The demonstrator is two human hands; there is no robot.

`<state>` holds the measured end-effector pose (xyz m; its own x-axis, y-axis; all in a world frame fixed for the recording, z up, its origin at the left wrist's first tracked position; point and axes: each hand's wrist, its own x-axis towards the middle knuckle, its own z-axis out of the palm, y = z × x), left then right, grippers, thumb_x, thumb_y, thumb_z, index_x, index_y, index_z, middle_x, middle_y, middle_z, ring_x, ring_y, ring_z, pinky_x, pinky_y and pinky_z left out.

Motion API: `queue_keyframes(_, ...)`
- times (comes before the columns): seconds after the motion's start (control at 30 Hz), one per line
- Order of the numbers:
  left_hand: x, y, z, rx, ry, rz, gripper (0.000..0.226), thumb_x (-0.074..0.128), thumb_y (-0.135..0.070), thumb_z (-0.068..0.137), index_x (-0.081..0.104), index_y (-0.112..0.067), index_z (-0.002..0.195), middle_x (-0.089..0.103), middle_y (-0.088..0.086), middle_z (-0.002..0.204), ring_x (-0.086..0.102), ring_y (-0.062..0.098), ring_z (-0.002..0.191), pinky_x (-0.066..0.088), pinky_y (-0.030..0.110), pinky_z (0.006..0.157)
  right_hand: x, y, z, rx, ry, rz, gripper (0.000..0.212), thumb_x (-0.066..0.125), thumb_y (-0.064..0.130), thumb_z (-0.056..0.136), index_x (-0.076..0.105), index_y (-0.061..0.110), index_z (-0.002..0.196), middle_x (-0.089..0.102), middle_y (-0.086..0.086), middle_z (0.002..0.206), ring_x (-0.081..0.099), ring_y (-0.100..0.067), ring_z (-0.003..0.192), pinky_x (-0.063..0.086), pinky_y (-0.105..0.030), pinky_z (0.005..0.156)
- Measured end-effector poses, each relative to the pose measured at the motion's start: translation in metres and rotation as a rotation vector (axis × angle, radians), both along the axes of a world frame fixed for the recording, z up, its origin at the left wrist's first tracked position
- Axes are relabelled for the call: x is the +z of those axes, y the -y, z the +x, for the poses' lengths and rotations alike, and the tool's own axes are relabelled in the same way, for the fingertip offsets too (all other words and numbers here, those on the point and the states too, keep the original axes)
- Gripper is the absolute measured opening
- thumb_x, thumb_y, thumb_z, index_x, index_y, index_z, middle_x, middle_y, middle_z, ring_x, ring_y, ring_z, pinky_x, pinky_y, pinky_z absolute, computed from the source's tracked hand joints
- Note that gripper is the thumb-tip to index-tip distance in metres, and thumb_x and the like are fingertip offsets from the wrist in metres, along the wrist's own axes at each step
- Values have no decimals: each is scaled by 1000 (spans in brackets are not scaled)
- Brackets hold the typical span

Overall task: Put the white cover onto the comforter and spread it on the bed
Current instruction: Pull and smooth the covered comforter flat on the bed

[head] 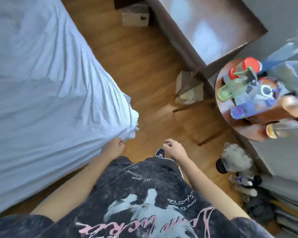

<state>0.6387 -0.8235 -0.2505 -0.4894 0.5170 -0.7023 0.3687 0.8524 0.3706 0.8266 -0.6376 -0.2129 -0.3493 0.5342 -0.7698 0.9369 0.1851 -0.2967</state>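
Touching left hand point(113, 148): cover point(41, 86) (bunched corner)

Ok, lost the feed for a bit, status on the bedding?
Left hand at the white cover's bunched corner, grip unclear. Right hand loosely curled, empty. Cover lies wrinkled over the bed. Nothing in the way.

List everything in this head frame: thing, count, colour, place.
white cover: 1, white, wrinkled, over the bed at left, corner bunched near the left hand
floor: 1, brown wood, centre
table: 1, dark brown, glossy top, upper right
cardboard boxes: 2, beige, on the floor under the table
round tray: 1, reddish brown, right, holding blurred colourful items
plush toy: 1, grey-white, on the floor at right
shoe: 1, dark blue, between the hands
shirt: 1, dark grey with pink lettering, bottom
left hand: 1, at the cover's edge, grip unclear
right hand: 1, loosely curled, empty
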Motion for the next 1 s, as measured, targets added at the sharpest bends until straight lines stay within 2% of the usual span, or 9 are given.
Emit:
queue_keyframes(0.13,6,-40,-3,247,12,-8,29,47,-30,98,62,-17,121,63,7,126,57,27,114,43,33,89,9,-96,-60,272,8,26,38,44,31,96,55,19,131,61,-4,129,57,-27,114,43,-32,92)
queue_keyframes(0.23,9,-59,-11,423,4,1,24,46,-27,99,61,-18,117,60,10,130,56,29,116,42,33,90,5,-135,-120,453,16,24,37,45,31,97,55,19,130,61,-4,129,57,-27,115,43,-32,93)
queue_keyframes(0.27,8,-62,-17,481,6,-2,27,47,-26,99,59,-17,121,59,10,132,56,29,117,43,34,90,3,-140,-140,508,22,11,38,46,31,97,54,19,132,61,-4,130,57,-26,115,43,-32,93)
queue_keyframes(0.47,-12,-71,-56,849,36,-15,36,44,-28,101,52,-15,134,53,7,140,52,27,123,41,34,94,-16,-140,-260,884,26,-78,38,47,30,98,51,18,134,59,-4,132,57,-26,115,43,-32,94)
queue_keyframes(0.6,-7,-83,-67,1086,53,-31,37,42,-25,101,52,-14,135,51,8,141,50,28,125,40,34,95,-11,-131,-318,1106,25,-100,34,48,26,97,55,17,129,62,-5,128,58,-26,115,45,-34,96)
queue_keyframes(0.77,-15,-101,-79,1345,104,18,37,43,-24,102,51,-10,135,51,12,140,51,29,124,42,34,94,-16,-125,-392,1480,93,-91,36,48,28,96,56,17,129,65,-7,122,59,-29,112,45,-33,90)
queue_keyframes(0.93,-47,-125,-105,1790,157,-45,40,44,-26,100,52,-11,136,52,13,138,52,30,122,42,35,94,-48,-105,-485,1899,184,-107,30,47,23,95,58,12,121,65,-11,119,59,-31,111,46,-35,89)
queue_keyframes(1.0,-59,-146,-119,1947,211,-87,39,43,-27,101,51,-12,136,52,13,136,52,30,120,43,36,93,-59,-95,-526,2087,205,-112,33,45,23,96,56,13,125,64,-10,123,57,-30,115,45,-35,90)
